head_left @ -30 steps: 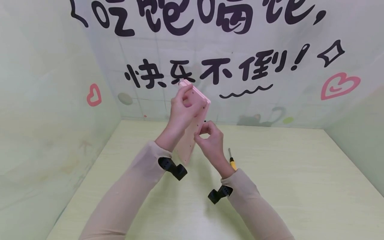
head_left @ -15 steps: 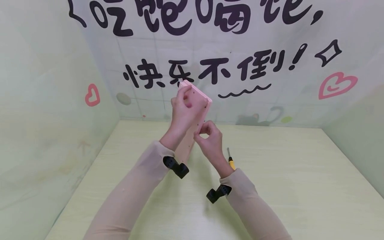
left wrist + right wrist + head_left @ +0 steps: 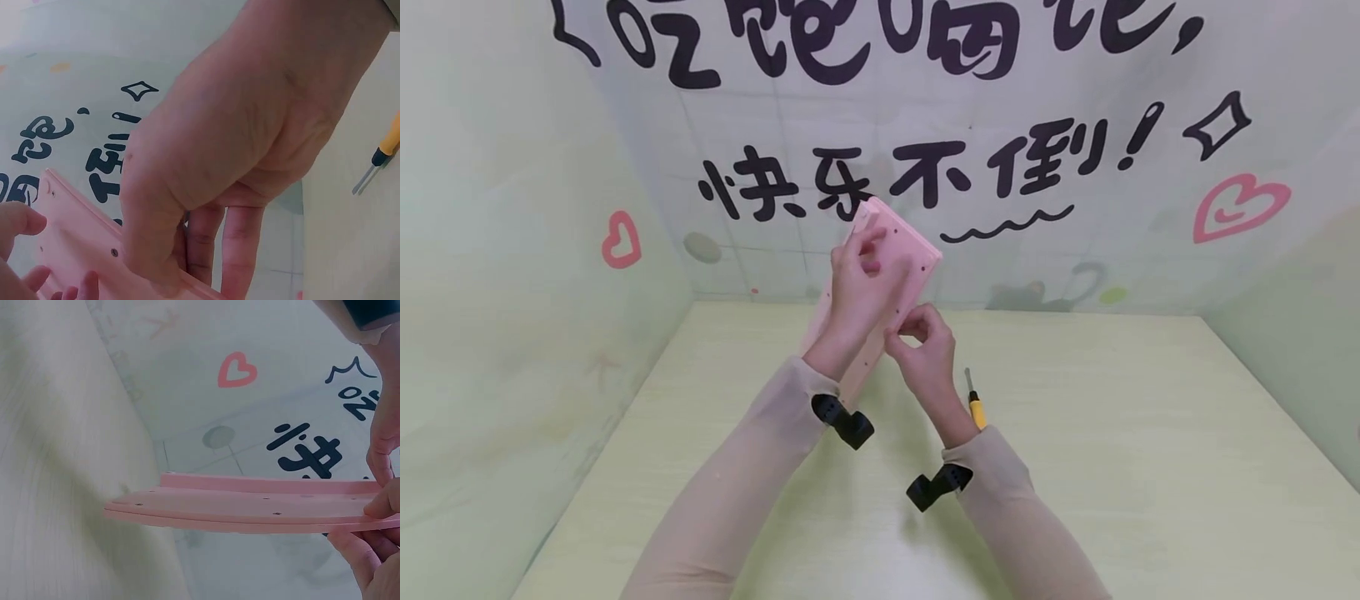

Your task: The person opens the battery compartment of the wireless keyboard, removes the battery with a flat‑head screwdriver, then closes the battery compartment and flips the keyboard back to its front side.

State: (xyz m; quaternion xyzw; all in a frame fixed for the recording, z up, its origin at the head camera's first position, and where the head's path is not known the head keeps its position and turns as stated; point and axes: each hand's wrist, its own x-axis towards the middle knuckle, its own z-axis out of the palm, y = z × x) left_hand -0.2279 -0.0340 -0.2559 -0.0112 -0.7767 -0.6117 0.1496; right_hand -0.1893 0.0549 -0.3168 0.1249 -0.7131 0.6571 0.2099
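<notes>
On the pale wood-grain table lies a yellow-handled metal screwdriver. Beyond, the right hand pinches a long, flat pink panel by its edge; the left hand grips it higher. Its long axis slants lower-left to upper-right, its top before the lettered wall.

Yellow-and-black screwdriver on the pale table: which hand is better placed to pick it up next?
Probably the right hand: it is nearer the screwdriver, while the left hand grips the pink rectangular panel.
</notes>
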